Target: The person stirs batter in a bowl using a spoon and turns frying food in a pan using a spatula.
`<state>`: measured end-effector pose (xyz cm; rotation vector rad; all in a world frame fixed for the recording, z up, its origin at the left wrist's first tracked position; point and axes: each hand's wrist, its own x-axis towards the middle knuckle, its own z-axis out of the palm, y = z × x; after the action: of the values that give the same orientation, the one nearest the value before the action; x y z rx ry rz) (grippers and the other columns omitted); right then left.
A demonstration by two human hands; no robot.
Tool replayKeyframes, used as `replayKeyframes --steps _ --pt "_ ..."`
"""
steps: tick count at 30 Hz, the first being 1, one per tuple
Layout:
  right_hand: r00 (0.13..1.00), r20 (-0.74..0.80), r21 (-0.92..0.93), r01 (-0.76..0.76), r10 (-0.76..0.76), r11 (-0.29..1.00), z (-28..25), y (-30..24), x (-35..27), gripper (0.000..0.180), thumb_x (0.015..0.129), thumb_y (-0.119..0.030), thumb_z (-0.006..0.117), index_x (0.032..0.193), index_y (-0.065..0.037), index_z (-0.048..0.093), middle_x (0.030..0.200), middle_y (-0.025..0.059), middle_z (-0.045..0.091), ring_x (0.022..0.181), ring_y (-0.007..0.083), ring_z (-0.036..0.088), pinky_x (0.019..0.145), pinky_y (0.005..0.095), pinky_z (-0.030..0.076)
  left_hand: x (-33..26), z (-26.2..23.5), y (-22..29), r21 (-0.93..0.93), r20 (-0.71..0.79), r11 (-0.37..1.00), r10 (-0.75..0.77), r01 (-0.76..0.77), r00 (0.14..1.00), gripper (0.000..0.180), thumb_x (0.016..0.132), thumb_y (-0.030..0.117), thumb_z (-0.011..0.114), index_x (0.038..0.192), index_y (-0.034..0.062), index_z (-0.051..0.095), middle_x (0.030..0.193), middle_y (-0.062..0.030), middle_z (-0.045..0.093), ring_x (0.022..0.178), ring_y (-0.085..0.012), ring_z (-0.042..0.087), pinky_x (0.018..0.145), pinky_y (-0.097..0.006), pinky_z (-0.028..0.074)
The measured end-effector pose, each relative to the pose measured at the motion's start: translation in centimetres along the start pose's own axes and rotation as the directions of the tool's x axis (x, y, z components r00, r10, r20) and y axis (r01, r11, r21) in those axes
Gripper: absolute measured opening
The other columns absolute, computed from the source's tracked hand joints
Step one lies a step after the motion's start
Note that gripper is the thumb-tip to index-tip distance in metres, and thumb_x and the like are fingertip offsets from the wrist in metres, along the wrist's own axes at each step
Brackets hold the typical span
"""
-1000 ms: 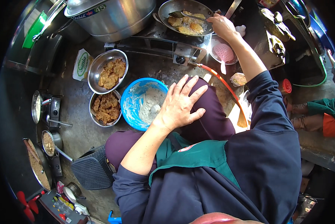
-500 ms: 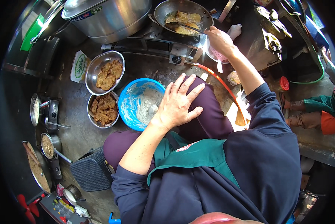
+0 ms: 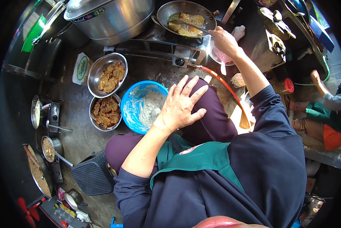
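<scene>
My right hand (image 3: 224, 41) is closed round the handle of a long dark spatula (image 3: 196, 27) that reaches into a wok (image 3: 163, 12). Its head lies among golden battered pieces (image 3: 191, 21) frying in oil. My left hand (image 3: 183, 103) rests on my raised knee with fingers spread, holding nothing. Beside it stands a blue bowl (image 3: 125, 100) with white batter (image 3: 147, 104) smeared inside. To the left, two steel bowls hold browned fried pieces: an upper bowl (image 3: 93, 78) and a lower bowl (image 3: 109, 128).
A gas stove (image 3: 180, 60) carries the wok and a large steel pot (image 3: 113, 22). An orange hose (image 3: 227, 85) curves right of my knee. Pans (image 3: 53, 142) on small burners line the left side. At the right edge sits another person (image 3: 324, 110).
The spatula's head has shifted slightly over the frying pieces, while my left hand stays put. At the right edge, another person's raised arm has come into view.
</scene>
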<state>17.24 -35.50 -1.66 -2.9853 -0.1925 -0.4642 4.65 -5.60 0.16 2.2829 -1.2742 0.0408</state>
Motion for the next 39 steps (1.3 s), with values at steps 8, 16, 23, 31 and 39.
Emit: replayKeyframes --steps 8,16,23,31,39 --pt "0.993 0.074 -0.005 -0.095 0.095 0.995 1.4 -1.7 0.4 0.031 0.081 -0.003 0.049 0.107 -0.006 0.065 0.101 0.0209 0.058 0.090 0.0365 0.063 0.077 0.0425 0.052 0.0 0.0 0.0 -0.002 0.006 1.000 0.003 -0.003 1.000 0.062 0.080 0.045 0.061 0.134 0.0203 0.047 0.145 -0.0120 0.033 0.133 -0.0365 0.029 0.105 -0.050 0.030" --pt "0.991 0.053 0.027 -0.126 0.124 0.992 0.6 -1.6 0.3 0.031 0.080 -0.002 0.049 0.107 -0.005 0.064 0.097 0.0209 0.058 0.091 0.0357 0.063 0.078 0.0409 0.052 -0.1 -0.1 0.0 0.000 0.010 1.000 -0.004 0.004 1.000 0.062 0.079 0.044 0.063 0.134 0.0202 0.047 0.145 -0.0121 0.034 0.133 -0.0366 0.030 0.105 -0.050 0.030" --pt "0.994 0.033 0.032 -0.105 0.104 0.994 1.7 -0.6 0.6 0.036 0.078 0.000 0.050 0.110 -0.009 0.065 0.099 0.0203 0.059 0.087 0.0349 0.064 0.076 0.0405 0.053 -0.1 0.3 -0.2 -0.035 -0.001 0.999 -0.009 0.009 1.000 0.064 0.078 0.045 0.063 0.135 0.0221 0.046 0.145 -0.0115 0.033 0.134 -0.0354 0.027 0.104 -0.053 0.029" --pt "0.978 0.033 -0.126 -0.200 0.206 0.972 -1.2 1.0 1.3 0.027 0.083 -0.005 0.048 0.103 -0.007 0.066 0.106 0.0223 0.059 0.090 0.0358 0.064 0.077 0.0426 0.053 -0.5 0.0 -0.2 -0.036 0.002 0.999 -0.018 0.019 1.000 0.063 0.078 0.045 0.063 0.135 0.0228 0.046 0.145 -0.0119 0.033 0.133 -0.0359 0.027 0.104 -0.053 0.029" --pt "0.972 0.067 -0.173 -0.213 0.227 0.962 1.6 0.5 3.0 0.022 0.081 -0.007 0.051 0.096 -0.004 0.068 0.110 0.0220 0.058 0.095 0.0381 0.063 0.078 0.0446 0.054 -0.1 0.2 -0.1 -0.041 0.008 0.999 -0.008 0.009 1.000 0.063 0.078 0.045 0.063 0.135 0.0228 0.046 0.145 -0.0117 0.032 0.134 -0.0359 0.027 0.104 -0.053 0.029"
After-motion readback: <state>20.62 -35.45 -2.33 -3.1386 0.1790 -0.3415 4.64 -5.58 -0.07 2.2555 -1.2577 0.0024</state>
